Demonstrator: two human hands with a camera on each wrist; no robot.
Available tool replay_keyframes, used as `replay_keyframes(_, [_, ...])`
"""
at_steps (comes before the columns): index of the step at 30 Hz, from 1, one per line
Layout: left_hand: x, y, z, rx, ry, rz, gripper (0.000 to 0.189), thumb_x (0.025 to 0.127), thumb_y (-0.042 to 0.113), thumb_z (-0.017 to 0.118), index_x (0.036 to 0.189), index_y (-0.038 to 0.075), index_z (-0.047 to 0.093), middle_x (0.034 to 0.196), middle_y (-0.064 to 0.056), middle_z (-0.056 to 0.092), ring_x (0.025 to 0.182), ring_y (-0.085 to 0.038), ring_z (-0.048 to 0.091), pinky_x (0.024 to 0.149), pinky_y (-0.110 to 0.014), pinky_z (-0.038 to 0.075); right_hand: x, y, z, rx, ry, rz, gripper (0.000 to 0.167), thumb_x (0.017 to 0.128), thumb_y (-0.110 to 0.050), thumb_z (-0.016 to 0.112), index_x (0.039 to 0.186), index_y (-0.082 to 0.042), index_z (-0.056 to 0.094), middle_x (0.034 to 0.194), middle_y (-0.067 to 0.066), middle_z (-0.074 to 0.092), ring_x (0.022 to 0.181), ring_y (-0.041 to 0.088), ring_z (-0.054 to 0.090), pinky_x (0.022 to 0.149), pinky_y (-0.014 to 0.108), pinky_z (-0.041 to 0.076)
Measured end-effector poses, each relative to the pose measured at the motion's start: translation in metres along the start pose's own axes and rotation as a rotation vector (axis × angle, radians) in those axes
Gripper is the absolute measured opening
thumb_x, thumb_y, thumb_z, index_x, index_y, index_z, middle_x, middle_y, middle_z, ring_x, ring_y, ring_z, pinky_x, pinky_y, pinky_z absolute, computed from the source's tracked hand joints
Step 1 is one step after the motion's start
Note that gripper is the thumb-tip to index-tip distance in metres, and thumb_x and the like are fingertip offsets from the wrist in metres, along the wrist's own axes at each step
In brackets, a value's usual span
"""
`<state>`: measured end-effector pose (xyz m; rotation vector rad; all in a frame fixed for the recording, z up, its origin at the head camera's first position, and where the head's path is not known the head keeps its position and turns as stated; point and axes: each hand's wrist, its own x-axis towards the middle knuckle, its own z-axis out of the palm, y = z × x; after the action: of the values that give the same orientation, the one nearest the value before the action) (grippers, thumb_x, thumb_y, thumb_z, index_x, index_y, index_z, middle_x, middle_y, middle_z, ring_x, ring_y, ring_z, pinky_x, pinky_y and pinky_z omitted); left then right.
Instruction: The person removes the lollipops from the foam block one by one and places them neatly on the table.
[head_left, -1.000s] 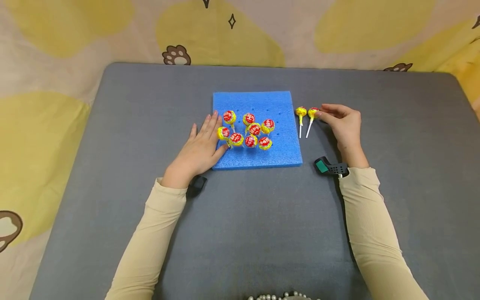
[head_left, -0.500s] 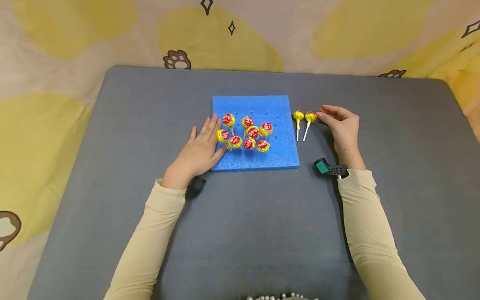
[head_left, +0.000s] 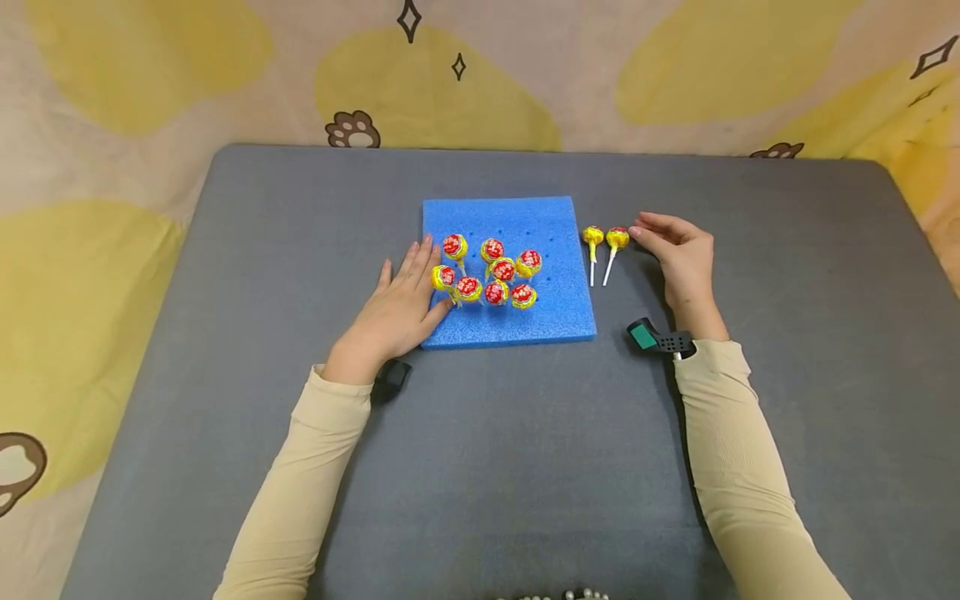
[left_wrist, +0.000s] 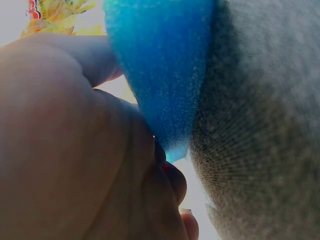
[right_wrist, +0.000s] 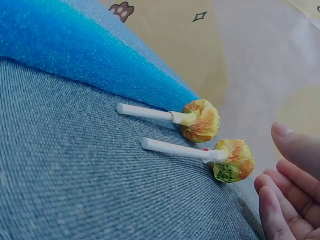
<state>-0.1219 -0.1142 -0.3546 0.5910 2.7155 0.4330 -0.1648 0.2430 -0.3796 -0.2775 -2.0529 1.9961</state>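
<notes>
My left hand (head_left: pixel 397 310) lies along the left edge of a blue foam block (head_left: pixel 566 312), fingers straight, thumb over the near left corner area. In the left wrist view its fingers rest against the foam's side. Several yellow lollipops with red labels stand stuck in the block, such as the rightmost lollipop (head_left: pixel 528 262). Right of the block, two lollipops lie side by side on the table, an inner lollipop (right_wrist: pixel 200 121) and an outer lollipop (right_wrist: pixel 234 161). My right hand (head_left: pixel 681 254) is beside the outer candy, fingers loosely bent, thumb apart from them, holding nothing.
The grey table (head_left: pixel 487 467) carries the block near its far side. Small holes show in the foam behind and right of the standing lollipops. A patterned yellow and cream cloth (head_left: pixel 517 75) hangs beyond the table's far edge. A black wrist strap (head_left: pixel 660 336) is by the right wrist.
The right thumb and fingers, earlier overlapping the outer lollipop, now stand slightly apart from it. The left hand stays against the foam. The head view has shifted slightly.
</notes>
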Motion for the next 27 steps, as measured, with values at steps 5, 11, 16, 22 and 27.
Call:
replay_keyframes(5, [0.0005,-0.0001,0.0012,-0.004,0.002,0.002,0.073,0.099,0.039,0.038,0.151,0.006,-0.002,0.157,-0.008,-0.011,0.143,-0.021,-0.012,0.112,-0.05,-0.006,-0.0009,0.0008,-0.0002,-0.029,-0.004,0.006,0.039,0.076,-0.006,0.078,0.109,0.011,0.066,0.088,-0.001,0.069,0.085,0.011,0.065,0.074,0.017,0.049])
replay_keyframes(11, [0.0002,0.0009,0.0023,-0.003,-0.002,-0.001,0.073,0.099,0.039,0.038,0.151,0.006,-0.002,0.157,-0.008,-0.01,0.143,-0.022,-0.011,0.112,-0.05,-0.005,-0.0011,0.0018,-0.0016,-0.023,-0.009,0.012,0.038,0.077,-0.005,0.077,0.109,0.011,0.065,0.087,-0.002,0.069,0.083,0.011,0.065,0.073,0.017,0.05])
replay_keyframes(16, [-0.0003,0.0008,0.0009,-0.003,-0.007,-0.006,0.074,0.099,0.04,0.038,0.151,0.006,-0.003,0.157,-0.008,-0.011,0.143,-0.022,-0.012,0.112,-0.05,-0.006,0.0002,0.0014,-0.0014,0.003,-0.015,0.006,0.039,0.077,-0.004,0.077,0.109,0.013,0.064,0.087,-0.002,0.07,0.083,0.01,0.065,0.073,0.017,0.05])
replay_keyframes(22, [0.0012,-0.0001,0.0001,-0.007,-0.006,-0.002,0.074,0.099,0.039,0.038,0.151,0.007,-0.004,0.157,-0.007,-0.012,0.142,-0.021,-0.013,0.112,-0.05,-0.006,0.0021,0.001,-0.0011,0.049,-0.005,-0.006,0.039,0.076,-0.002,0.077,0.108,0.014,0.064,0.086,0.0,0.07,0.082,0.011,0.066,0.071,0.018,0.05])
replay_keyframes(27, [0.0016,-0.0003,0.0012,-0.011,-0.012,-0.004,0.074,0.099,0.038,0.038,0.151,0.006,-0.003,0.156,-0.008,-0.012,0.142,-0.021,-0.013,0.112,-0.051,-0.006,0.0028,0.0019,-0.0023,0.092,-0.006,-0.007,0.038,0.075,0.0,0.077,0.108,0.015,0.064,0.086,0.001,0.071,0.083,0.012,0.067,0.071,0.018,0.051])
